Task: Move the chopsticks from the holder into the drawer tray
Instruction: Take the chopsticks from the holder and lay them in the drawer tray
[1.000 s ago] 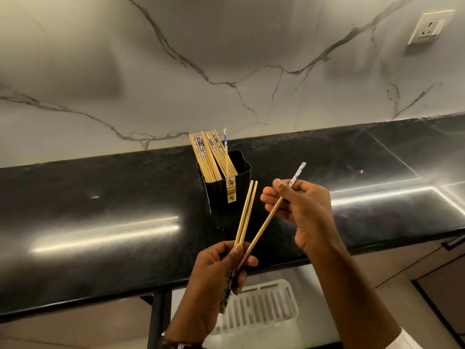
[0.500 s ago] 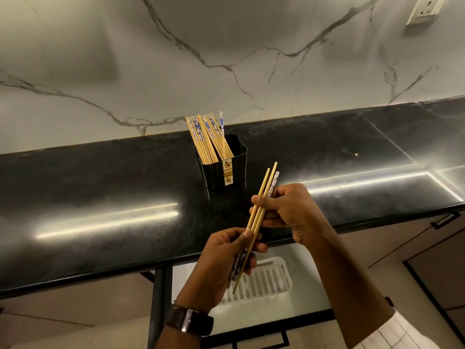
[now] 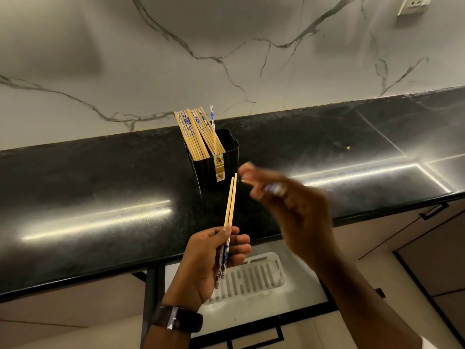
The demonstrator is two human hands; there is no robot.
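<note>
the left hand (image 3: 214, 258) pinches a few chopsticks (image 3: 230, 202) by their patterned ends, tips rising above the fingers. the right hand (image 3: 284, 197) is blurred, seemingly loose and empty. beyond its fingertips, the holder (image 3: 214, 162) keeps more. light, stiff, slippery sticks; bunch them mid-shaft.

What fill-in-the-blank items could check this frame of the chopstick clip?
1. The left hand holds a pair of chopsticks with the bare wooden tips pointing ____.
2. The black holder stands on the ____ countertop.
3. The white slotted tray lies ____ the countertop's level, in the open drawer.
4. The blurred right hand is to the ____ of the held pair.

Missing words: up; black; below; right
</note>
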